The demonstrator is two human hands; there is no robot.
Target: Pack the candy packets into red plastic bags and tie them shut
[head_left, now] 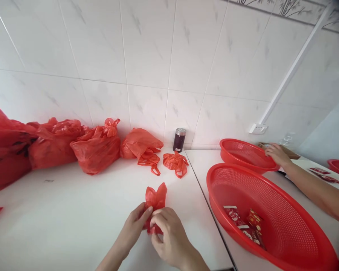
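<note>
A small red plastic bag (156,196) is held between my two hands above the white table, its loose ends sticking up and away from me. My left hand (136,223) grips its left side, thumb pressed against the plastic. On the right side, my right hand (167,229) has its fingers curled and pinched on the same bag. What the bag holds, if anything, is hidden. Just beyond lies a crumpled red bag (175,162). To the right, a large red plastic basket (282,199) holds several small snack packets (252,226).
Filled red bags (98,146) line the wall on the left, beside a slacker red bag (141,143). A dark tumbler (179,140) stands at the wall. Another person's hand (277,153) reaches to a second red basket (240,152). A seam divides the tables.
</note>
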